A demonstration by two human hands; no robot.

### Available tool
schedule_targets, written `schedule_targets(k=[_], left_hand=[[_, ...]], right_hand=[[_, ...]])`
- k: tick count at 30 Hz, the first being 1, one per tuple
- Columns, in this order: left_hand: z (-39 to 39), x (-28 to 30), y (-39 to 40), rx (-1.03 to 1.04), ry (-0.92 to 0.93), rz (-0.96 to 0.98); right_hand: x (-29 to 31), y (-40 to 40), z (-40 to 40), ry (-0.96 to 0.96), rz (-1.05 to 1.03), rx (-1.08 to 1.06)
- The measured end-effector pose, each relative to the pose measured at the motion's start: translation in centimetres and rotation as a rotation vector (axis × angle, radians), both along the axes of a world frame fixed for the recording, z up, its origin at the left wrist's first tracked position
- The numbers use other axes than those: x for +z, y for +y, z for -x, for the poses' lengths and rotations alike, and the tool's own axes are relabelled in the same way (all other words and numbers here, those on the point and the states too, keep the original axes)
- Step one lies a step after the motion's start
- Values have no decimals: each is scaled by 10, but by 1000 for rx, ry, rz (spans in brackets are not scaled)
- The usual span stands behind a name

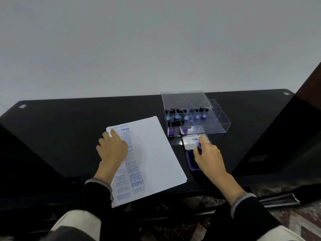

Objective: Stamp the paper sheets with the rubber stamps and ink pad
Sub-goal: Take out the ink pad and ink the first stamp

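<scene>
Currently the right hand [207, 153] pinches a purple-handled rubber stamp [199, 147] over the open Artline ink pad [191, 161], just right of the paper stack [156, 150]; its die face is hidden by the fingers. Left hand [112, 146] rests on the sheets with fingers loosely curled, holding nothing. Paper looks light and slippery, so best pinned flat; the stamp, rigid, is best taken by its handle.
</scene>
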State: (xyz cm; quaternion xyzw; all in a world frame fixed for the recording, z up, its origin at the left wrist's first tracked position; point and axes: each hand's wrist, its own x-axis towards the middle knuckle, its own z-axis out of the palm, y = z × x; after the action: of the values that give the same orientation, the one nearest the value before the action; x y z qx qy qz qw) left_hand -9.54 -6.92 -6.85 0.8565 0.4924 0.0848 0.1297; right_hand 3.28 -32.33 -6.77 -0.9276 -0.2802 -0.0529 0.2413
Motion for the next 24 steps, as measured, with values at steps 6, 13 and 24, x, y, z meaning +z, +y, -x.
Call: schedule_targets(k=[6,13,24], left_hand=[[2,-22,15,-186,-263,-114],[5,-35,30,-310,-230,-52],[1,-32,43,-313,-121,-126]], right_hand=[[-2,-4,0,1,-3,18],[15,18,15,30,-125,75],[19,158,2,378,-460,359]])
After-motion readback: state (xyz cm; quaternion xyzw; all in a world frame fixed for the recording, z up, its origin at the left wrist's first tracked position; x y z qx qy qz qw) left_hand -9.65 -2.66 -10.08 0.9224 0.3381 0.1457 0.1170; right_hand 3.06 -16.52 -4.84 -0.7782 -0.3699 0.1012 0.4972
